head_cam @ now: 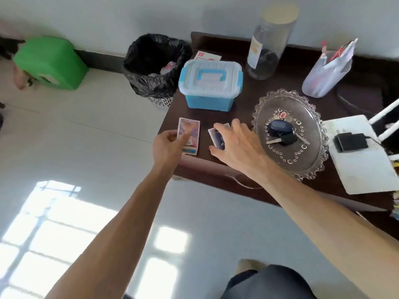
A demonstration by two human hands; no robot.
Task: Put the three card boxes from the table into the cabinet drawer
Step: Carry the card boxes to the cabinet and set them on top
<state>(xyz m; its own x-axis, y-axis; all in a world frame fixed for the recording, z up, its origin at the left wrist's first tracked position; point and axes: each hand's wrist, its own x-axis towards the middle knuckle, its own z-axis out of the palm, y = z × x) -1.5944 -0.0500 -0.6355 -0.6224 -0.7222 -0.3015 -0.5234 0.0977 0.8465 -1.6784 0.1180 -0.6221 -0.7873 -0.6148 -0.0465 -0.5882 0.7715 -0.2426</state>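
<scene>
A pale pink and purple card box (190,134) lies flat near the front left corner of the dark wooden cabinet top (241,104). My left hand (167,146) grips its left edge, thumb on top. To its right a dark blue card box (217,137) stands on edge. My right hand (236,145) curls over it, fingers spread around its sides. Whether more boxes sit under that hand is hidden. A drawer front with a thin metal handle (244,182) shows below the top's front edge.
A blue lidded storage box (210,85) stands behind the card boxes. A glass tray (289,134) with keys sits right of my right hand. A tall jar (269,42), a bag (328,70), white paper with a charger (349,142) and a black-lined bin (153,67) are around.
</scene>
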